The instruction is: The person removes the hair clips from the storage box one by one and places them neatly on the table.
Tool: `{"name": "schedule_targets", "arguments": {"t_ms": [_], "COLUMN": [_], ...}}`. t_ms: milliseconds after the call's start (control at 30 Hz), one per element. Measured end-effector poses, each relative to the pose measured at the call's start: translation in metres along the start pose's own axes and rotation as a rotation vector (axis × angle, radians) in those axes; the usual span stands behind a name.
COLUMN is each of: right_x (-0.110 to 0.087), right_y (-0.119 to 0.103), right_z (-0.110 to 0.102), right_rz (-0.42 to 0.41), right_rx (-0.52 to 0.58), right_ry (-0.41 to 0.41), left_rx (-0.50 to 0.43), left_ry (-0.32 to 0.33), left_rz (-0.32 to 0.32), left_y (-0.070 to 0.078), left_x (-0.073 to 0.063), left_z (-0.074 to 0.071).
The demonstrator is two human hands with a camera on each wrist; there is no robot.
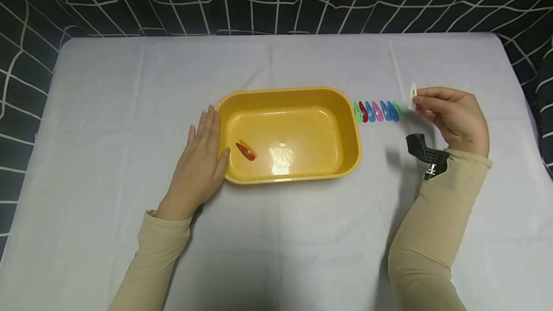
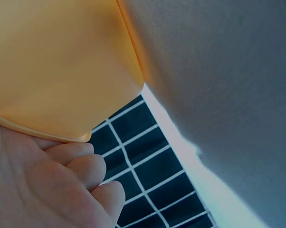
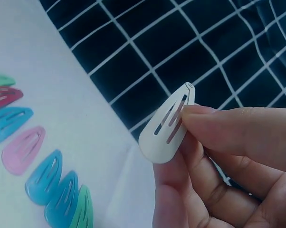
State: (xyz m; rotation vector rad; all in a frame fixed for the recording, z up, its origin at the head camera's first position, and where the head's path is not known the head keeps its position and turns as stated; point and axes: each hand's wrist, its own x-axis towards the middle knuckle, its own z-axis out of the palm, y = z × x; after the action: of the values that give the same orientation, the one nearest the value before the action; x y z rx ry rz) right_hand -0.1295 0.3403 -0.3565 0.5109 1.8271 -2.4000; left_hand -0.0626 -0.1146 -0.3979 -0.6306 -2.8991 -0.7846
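Note:
My right hand (image 1: pixel 453 114) pinches a white snap hair clip (image 3: pixel 164 128) between thumb and fingers, raised above the cloth right of the row. My left hand (image 1: pixel 196 164) lies with straight fingers along the left rim of a yellow tray (image 1: pixel 298 177), thumb at the edge. Inside the tray, near its left end, a red hair clip (image 1: pixel 245 152) and an orange hair clip (image 1: pixel 248 146) lie side by side. Between tray and right hand runs a row of hair clips in green, red, blue and pink, the pink hair clip (image 3: pixel 23 151) in its middle.
A white cloth (image 1: pixel 302 234) covers the table. Dark fabric with a white grid (image 1: pixel 276 4) hangs beyond the far edge and sides. A black wrist mount (image 1: pixel 427 155) sits on the right sleeve (image 1: pixel 436 234).

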Motion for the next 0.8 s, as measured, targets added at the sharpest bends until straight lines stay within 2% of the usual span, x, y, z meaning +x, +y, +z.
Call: {"name": "schedule_targets", "arguments": {"t_ms": [333, 567, 667, 800], "right_x": [0.004, 0.006, 0.008, 0.011], "right_y": [0.006, 0.011, 0.014, 0.018], "right_z": [-0.01, -0.016, -0.017, -0.018], "right_rz": [0.044, 0.068, 0.066, 0.06], "right_rx": [-0.124, -0.146, -0.227, -0.417], "right_ry": [0.056, 0.058, 0.069, 0.098], "left_rx": [-0.006, 0.001, -0.001, -0.003], "left_ry": [-0.003, -0.014, -0.017, -0.014], "left_rz": [-0.001, -0.005, -0.007, -0.006], "left_y": [0.0, 0.0, 0.0, 0.0], "left_x": [0.0, -0.001, -0.001, -0.001], "left_z": [0.0, 0.0, -0.001, -0.001]}}
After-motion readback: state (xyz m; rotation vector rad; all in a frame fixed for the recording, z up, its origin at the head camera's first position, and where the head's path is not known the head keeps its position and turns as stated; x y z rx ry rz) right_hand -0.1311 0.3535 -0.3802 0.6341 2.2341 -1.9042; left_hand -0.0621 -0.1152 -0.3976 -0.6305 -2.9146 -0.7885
